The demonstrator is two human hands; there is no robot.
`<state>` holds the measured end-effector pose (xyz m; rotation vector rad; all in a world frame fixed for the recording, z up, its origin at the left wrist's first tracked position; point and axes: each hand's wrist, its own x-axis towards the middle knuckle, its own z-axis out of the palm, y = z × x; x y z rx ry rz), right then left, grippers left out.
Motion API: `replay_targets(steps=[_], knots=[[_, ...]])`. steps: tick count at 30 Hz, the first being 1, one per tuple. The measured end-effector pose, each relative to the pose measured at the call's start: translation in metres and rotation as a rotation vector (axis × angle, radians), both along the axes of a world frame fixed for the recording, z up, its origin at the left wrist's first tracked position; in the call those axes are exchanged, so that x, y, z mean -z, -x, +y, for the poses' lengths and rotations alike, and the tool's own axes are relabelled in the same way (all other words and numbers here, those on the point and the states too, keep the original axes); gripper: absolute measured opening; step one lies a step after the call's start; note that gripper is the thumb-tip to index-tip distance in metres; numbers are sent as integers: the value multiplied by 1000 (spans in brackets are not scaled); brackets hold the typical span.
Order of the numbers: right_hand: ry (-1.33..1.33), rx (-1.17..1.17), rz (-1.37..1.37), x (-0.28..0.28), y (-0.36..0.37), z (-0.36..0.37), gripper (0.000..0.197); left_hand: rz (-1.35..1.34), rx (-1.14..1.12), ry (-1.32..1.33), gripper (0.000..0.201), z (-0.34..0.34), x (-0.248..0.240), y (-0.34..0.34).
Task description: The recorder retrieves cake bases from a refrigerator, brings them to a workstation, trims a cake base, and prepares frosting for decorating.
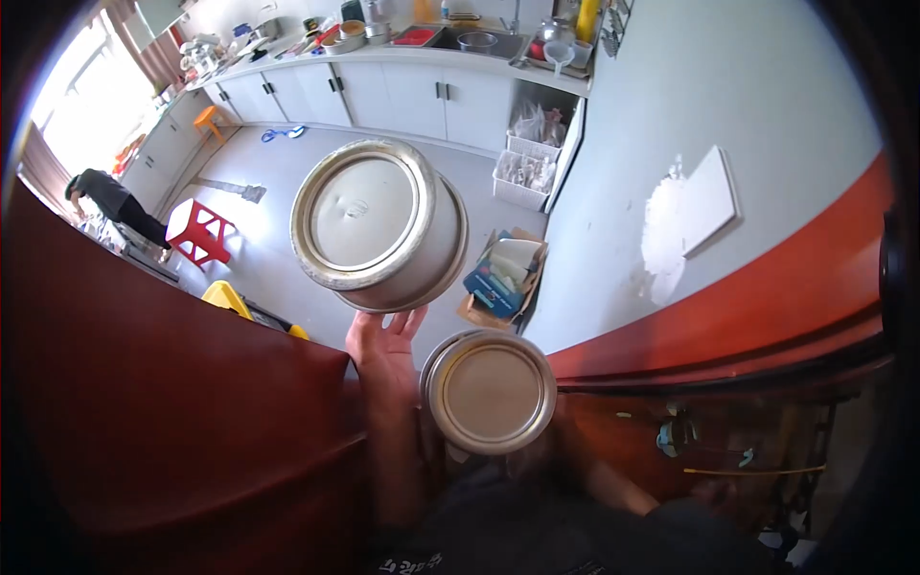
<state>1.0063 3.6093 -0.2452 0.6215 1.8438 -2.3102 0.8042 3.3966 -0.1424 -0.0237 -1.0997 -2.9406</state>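
From here I see 1 large metal pot [379, 220] tipped base-up just above the left hand [383, 350], which holds it from underneath, palm up, fingers a little apart and their tips hidden behind the rim. Close beside that hand, on its right, is 1 smaller metal pot [489, 393], also base-up; the right hand is out of sight, so I can't tell how it stands. A dark red panel [192, 412] crowds the left hand's near-left side, its corner almost at the wrist, and a red door frame [767, 297] bounds the right. Ahead lies open floor [264, 273], a red stool [196, 230] well off leftward. The large pot's base bears a faint stamp; pale print marks a blue box [494, 287] ahead to the right.
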Motion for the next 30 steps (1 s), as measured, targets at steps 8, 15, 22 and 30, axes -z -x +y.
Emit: replay_targets(steps=[8,15,22,30], knots=[[406,63,17,-6,133,-26,38,-71,-123,2,45,-57,-15,24],[358,117,100,9,274,-43,44,-67,-294,61,52,-97,-1,57],[247,96,58,23,411,-50,36,-240,-469,217,69,-206,45,51],[119,-56,-111,16,548,-92,32,-333,-873,220,58,-237,24,96]])
